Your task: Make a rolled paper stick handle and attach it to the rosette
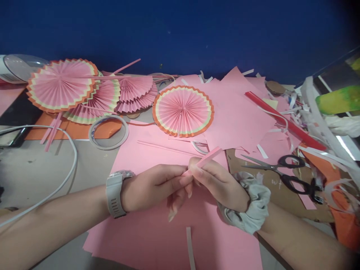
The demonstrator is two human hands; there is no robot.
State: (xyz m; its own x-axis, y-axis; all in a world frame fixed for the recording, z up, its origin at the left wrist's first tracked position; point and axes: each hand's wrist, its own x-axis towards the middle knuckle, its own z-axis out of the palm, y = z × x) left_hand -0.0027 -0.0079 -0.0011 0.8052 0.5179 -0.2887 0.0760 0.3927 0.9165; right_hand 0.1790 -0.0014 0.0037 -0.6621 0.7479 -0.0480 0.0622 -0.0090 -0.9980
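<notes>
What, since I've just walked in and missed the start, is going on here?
Someone's left hand and right hand meet over pink sheets, pinching a pink strip between them; its far end sticks up past the right hand. Just beyond the hands lies a round pleated fan with an orange edge, and more fans are piled to the left. The scissors lie to the right with their blades apart, and neither hand is on them.
</notes>
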